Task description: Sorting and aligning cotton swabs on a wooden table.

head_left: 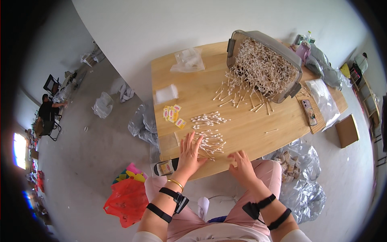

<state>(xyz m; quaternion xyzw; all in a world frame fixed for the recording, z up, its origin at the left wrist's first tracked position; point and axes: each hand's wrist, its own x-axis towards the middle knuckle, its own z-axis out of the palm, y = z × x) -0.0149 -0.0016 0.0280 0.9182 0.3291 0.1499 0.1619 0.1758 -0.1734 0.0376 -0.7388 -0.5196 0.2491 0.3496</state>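
My left hand (188, 155) lies at the near left of the table, fingers stretched out over the near side of a loose pile of cotton swabs (213, 142). The swabs under its palm are hidden. My right hand (243, 166) hovers by the table's front edge, fingers loosely bent and apart, with nothing visible in it. Just beyond the pile lies a second bunch of cotton swabs (209, 118). Several yellow-and-white cards (171, 113) lie to the left of it. A packet of swabs (164, 167) sits at the table corner, beside my left wrist.
A grey plastic bin (264, 36) lies tipped at the back right, swabs spilling onto the wooden table (250, 129). A phone (309, 112) and clear bags (322, 97) are at the right. Stacked clear sleeves (167, 93) lie left. A red bag (127, 201) stands on the floor.
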